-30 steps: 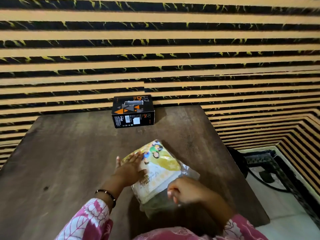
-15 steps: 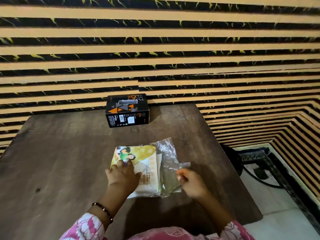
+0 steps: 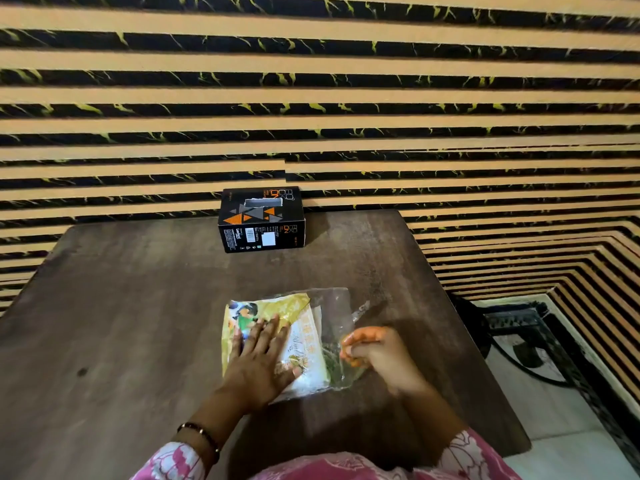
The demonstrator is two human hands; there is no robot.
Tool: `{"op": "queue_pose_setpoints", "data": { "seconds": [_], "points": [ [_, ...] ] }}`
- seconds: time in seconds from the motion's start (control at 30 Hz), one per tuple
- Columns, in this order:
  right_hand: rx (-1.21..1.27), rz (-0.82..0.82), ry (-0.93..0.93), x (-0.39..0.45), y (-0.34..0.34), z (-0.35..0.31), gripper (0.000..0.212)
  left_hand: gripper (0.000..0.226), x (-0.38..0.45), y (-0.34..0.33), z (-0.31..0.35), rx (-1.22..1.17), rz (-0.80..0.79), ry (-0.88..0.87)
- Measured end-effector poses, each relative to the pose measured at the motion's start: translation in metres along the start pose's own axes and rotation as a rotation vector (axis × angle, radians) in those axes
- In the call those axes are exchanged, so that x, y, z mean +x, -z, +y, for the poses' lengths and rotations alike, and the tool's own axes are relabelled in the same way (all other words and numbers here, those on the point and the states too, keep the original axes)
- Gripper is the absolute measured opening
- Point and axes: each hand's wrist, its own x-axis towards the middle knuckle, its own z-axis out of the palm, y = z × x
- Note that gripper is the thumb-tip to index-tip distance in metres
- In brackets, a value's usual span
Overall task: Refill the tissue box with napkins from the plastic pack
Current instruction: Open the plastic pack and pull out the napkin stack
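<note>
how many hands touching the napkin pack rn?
2. Left hand lies flat on the napkin pack; right hand pinches its clear plastic right end.

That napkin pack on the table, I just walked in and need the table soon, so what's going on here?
A person is working on the plastic napkin pack on the wooden table. The left hand presses flat on it, while the right hand pinches its clear open end. The black tissue box stands apart at the table's far edge, untouched. No napkins are out yet.
</note>
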Motion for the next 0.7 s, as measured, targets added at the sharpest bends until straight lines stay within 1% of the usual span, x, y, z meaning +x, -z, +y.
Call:
{"op": "queue_pose_setpoints", "data": {
  "seconds": [0.03,0.1,0.17,0.27,0.33,0.4,0.47,0.5,0.6,0.7],
  "points": [
    [0.090,-0.030,-0.050,0.000,0.002,0.000,0.024,0.107,-0.002,-0.003,0.001,-0.011,0.022,-0.004],
    [0.231,-0.113,-0.231,0.003,0.009,0.001,0.024,0.099,-0.008,-0.008,0.000,0.012,0.072,-0.012],
    [0.223,-0.231,-0.400,0.004,0.013,0.005,0.028,0.088,-0.015,-0.010,-0.001,0.030,0.069,-0.008],
    [0.212,-0.296,-0.502,0.005,0.012,0.009,0.030,0.074,-0.027,-0.010,0.001,0.066,0.043,-0.007],
    [0.249,-0.304,-0.508,0.006,0.012,0.012,0.034,0.071,-0.037,-0.012,0.002,0.062,0.061,-0.021],
    [0.310,-0.338,-0.464,0.009,0.012,0.014,0.037,0.070,-0.043,-0.015,0.000,0.074,0.082,-0.034],
    [0.321,-0.348,-0.400,0.011,0.008,0.017,0.029,0.069,-0.044,-0.016,-0.003,0.079,0.104,-0.044],
    [0.265,-0.326,-0.358,0.012,0.005,0.019,0.028,0.067,-0.043,-0.015,-0.004,0.077,0.117,-0.044],
    [0.068,-0.264,-0.249,0.018,-0.004,0.023,0.043,0.061,-0.039,-0.004,-0.007,0.065,0.154,-0.025],
    [0.092,-0.277,-0.246,0.020,-0.011,0.020,0.046,0.061,-0.039,-0.005,-0.008,0.057,0.167,0.003]
  ]
}}
